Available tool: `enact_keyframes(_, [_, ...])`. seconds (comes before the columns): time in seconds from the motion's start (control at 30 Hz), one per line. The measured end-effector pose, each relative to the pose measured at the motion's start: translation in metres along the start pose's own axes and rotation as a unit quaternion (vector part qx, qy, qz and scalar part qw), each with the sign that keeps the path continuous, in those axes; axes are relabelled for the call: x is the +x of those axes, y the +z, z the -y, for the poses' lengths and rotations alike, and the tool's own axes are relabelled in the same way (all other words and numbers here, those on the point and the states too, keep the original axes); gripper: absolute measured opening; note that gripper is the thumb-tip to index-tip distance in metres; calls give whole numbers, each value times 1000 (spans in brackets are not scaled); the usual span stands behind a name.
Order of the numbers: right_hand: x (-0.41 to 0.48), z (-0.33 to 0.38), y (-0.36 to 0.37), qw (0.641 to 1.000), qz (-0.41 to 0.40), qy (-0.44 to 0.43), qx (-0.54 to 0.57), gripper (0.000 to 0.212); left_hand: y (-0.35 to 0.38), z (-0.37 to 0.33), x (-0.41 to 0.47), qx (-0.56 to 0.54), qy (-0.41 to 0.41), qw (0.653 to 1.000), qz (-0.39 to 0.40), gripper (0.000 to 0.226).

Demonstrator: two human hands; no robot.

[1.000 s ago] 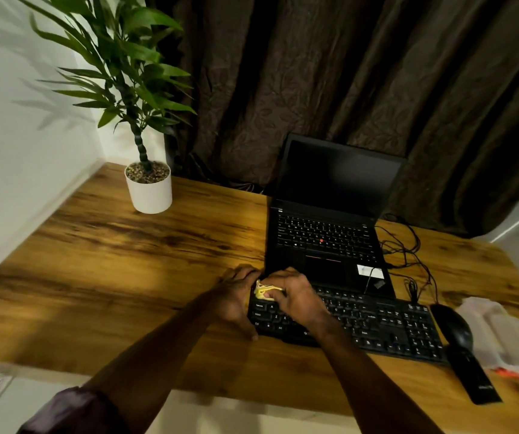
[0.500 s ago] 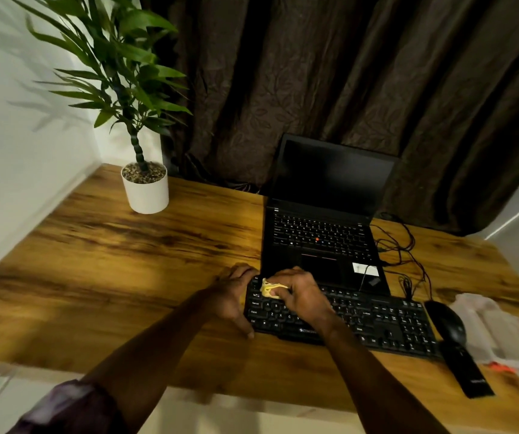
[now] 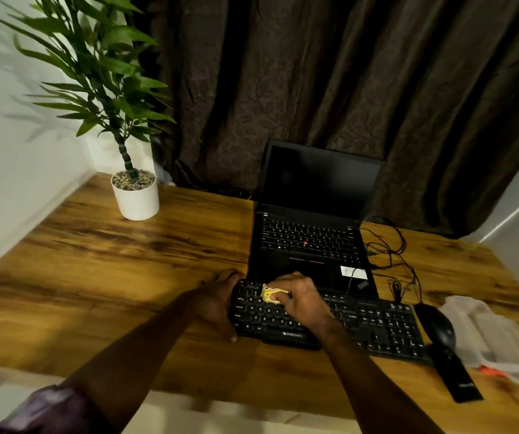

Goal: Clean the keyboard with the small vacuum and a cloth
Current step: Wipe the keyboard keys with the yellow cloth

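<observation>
A potted plant (image 3: 135,198), an open laptop (image 3: 311,245) and a mouse (image 3: 436,327) sit on the wooden desk (image 3: 95,277).

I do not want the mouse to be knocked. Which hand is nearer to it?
Right. The right hand, pinching the yellow cloth, is on the left half of the keyboard, well left of the mouse. The left hand holds its left end, farther away.
</observation>
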State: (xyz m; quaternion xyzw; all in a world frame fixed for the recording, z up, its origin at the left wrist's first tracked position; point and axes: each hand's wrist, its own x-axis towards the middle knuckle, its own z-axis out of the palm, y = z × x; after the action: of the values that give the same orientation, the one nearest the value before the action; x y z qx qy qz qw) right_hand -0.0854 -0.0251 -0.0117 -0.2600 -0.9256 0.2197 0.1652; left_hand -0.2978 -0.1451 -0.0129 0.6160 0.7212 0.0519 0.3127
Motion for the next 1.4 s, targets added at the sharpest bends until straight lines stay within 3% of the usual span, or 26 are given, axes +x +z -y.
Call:
enact_keyframes(0.3, [-28, -43, -30, 999, 9, 33, -16, 27, -5, -12, -3, 30, -38, 998, 27, 144])
enact_keyframes(0.6, [-13, -23, -12, 999, 16, -35, 9, 25, -2, -26, 1, 66, -67, 995, 36, 151])
enact_keyframes(0.87, [-47, -59, -46, 999, 1, 31, -19, 26, 3, -17, 3, 37, -62, 997, 22, 152])
enact_keyframes(1.17, [-27, -26, -19, 998, 38, 43, 4, 28, 6, -10, 0, 29, -27, 999, 12, 149])
enact_keyframes(1.4, [-64, -69, -58, 993, 13, 103, -55, 29, 7, -7, 4, 16, -25, 1000, 8, 148])
